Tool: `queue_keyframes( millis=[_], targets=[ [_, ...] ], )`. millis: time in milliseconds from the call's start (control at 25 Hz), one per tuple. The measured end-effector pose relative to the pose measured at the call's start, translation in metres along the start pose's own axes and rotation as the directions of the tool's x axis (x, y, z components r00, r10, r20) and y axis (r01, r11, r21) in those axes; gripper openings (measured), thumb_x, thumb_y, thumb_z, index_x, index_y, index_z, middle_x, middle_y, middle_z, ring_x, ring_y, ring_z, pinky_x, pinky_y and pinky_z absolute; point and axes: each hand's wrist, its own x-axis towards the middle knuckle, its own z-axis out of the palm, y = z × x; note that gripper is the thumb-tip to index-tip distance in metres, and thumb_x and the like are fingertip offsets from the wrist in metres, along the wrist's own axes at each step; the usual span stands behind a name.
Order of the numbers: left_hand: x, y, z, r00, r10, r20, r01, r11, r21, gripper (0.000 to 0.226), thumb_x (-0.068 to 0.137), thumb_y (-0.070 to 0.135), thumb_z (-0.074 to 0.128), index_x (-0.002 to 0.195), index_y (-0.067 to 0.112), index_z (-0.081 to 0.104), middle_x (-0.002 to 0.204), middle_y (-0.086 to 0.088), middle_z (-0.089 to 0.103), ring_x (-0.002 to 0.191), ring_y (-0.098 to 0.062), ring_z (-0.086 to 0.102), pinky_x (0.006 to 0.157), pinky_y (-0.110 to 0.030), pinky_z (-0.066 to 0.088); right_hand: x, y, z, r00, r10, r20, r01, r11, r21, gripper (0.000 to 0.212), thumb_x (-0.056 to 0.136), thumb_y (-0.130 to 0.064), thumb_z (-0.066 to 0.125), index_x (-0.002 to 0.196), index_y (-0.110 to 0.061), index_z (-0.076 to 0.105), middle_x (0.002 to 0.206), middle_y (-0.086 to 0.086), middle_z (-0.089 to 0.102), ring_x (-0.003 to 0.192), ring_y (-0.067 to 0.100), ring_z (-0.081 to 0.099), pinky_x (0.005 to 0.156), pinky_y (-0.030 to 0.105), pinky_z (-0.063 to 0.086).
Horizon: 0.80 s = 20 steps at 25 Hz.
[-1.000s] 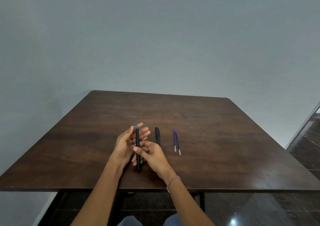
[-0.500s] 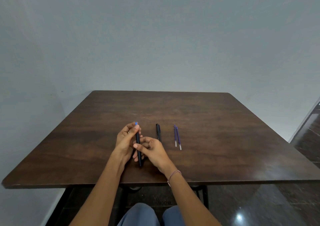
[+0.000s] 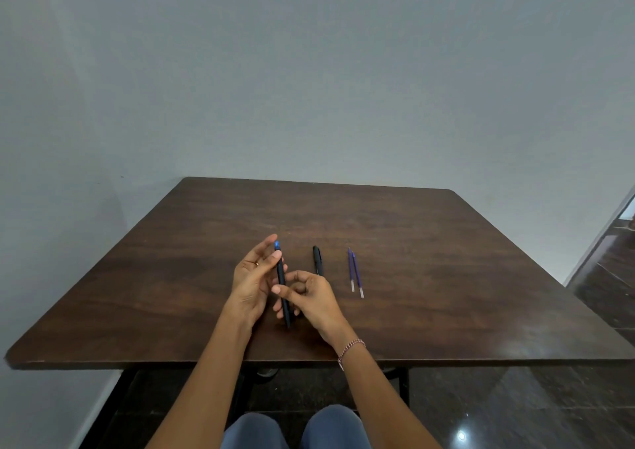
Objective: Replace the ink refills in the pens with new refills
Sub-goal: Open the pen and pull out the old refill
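A black pen with a blue end [image 3: 281, 278] is held over the dark wooden table [image 3: 429, 276], blue end pointing away from me. My left hand [image 3: 252, 276] grips its upper part between thumb and fingers. My right hand [image 3: 309, 297] pinches its lower part with thumb and forefinger. A second black pen [image 3: 316, 259] lies on the table just right of my hands, its near end hidden behind my right hand. Two blue refills [image 3: 355, 272] lie side by side further right.
A grey wall stands behind the table. The table's front edge [image 3: 309, 362] runs just above my knees. Dark glossy floor [image 3: 604, 276] shows to the right.
The camera view has shifted slightly. My left fingers closed on the pen's upper part, then loosened a little; my right hand stays pinched on the lower part.
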Motion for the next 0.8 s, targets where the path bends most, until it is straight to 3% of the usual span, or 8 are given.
queue_keyframes(
  millis=[80, 200, 280, 520, 680, 800],
  targets=[
    [0.001, -0.001, 0.000, 1.000, 0.010, -0.003, -0.010, 0.999, 0.041, 0.033, 0.071, 0.018, 0.069, 0.104, 0.021, 0.070, 0.080, 0.000, 0.064, 0.061, -0.008, 0.061, 0.051, -0.020, 0.052, 0.000, 0.000, 0.000, 1.000, -0.001, 0.007, 0.001, 1.000, -0.001, 0.014, 0.085, -0.026, 0.071, 0.096, -0.019, 0.066, 0.068, 0.004, 0.072, 0.059, 0.014, 0.068, 0.049, 0.015, 0.045],
    [0.001, -0.002, -0.004, 1.000, -0.024, 0.014, 0.023, 0.999, 0.022, 0.026, 0.083, 0.032, 0.057, 0.098, 0.018, 0.074, 0.095, -0.001, 0.072, 0.081, -0.008, 0.065, 0.066, -0.023, 0.054, 0.000, 0.001, -0.001, 1.000, -0.009, 0.014, 0.009, 1.000, 0.013, 0.013, 0.084, -0.024, 0.072, 0.094, -0.018, 0.067, 0.067, 0.004, 0.072, 0.059, 0.014, 0.068, 0.051, 0.016, 0.047],
    [0.001, -0.002, -0.004, 0.997, -0.061, 0.040, 0.061, 0.998, -0.004, 0.031, 0.089, 0.027, 0.047, 0.100, 0.014, 0.073, 0.101, -0.005, 0.072, 0.085, -0.010, 0.066, 0.069, -0.024, 0.055, 0.001, 0.003, -0.002, 1.000, -0.014, 0.004, 0.014, 1.000, 0.014, 0.011, 0.085, -0.024, 0.071, 0.094, -0.018, 0.067, 0.068, 0.004, 0.073, 0.060, 0.014, 0.069, 0.052, 0.016, 0.048],
    [-0.004, 0.001, 0.003, 0.999, -0.014, -0.034, 0.017, 0.995, 0.099, 0.027, 0.091, 0.007, 0.049, 0.108, 0.018, 0.068, 0.079, 0.000, 0.073, 0.069, -0.008, 0.066, 0.061, -0.021, 0.055, 0.004, 0.009, 0.000, 1.000, 0.000, 0.016, -0.001, 0.999, 0.047, 0.013, 0.086, -0.025, 0.069, 0.096, -0.016, 0.067, 0.071, 0.004, 0.073, 0.063, 0.015, 0.070, 0.055, 0.017, 0.050],
    [-0.006, 0.004, 0.005, 1.000, -0.007, -0.029, 0.010, 0.994, 0.106, 0.038, 0.078, 0.013, 0.062, 0.115, 0.024, 0.064, 0.070, 0.003, 0.065, 0.054, -0.008, 0.059, 0.045, -0.020, 0.050, 0.005, 0.010, 0.000, 0.999, 0.019, 0.028, -0.021, 0.997, 0.069, 0.015, 0.087, -0.027, 0.069, 0.098, -0.018, 0.066, 0.074, 0.005, 0.074, 0.065, 0.015, 0.071, 0.055, 0.016, 0.049],
    [-0.005, 0.002, 0.005, 0.999, -0.020, -0.034, 0.024, 0.995, 0.100, 0.043, 0.076, 0.026, 0.063, 0.118, 0.019, 0.063, 0.076, -0.001, 0.062, 0.057, -0.010, 0.059, 0.046, -0.021, 0.051, 0.005, 0.009, -0.001, 0.999, 0.023, 0.028, -0.025, 0.995, 0.092, 0.015, 0.088, -0.027, 0.067, 0.100, -0.017, 0.065, 0.074, 0.004, 0.074, 0.065, 0.015, 0.071, 0.055, 0.016, 0.049]
  ],
)
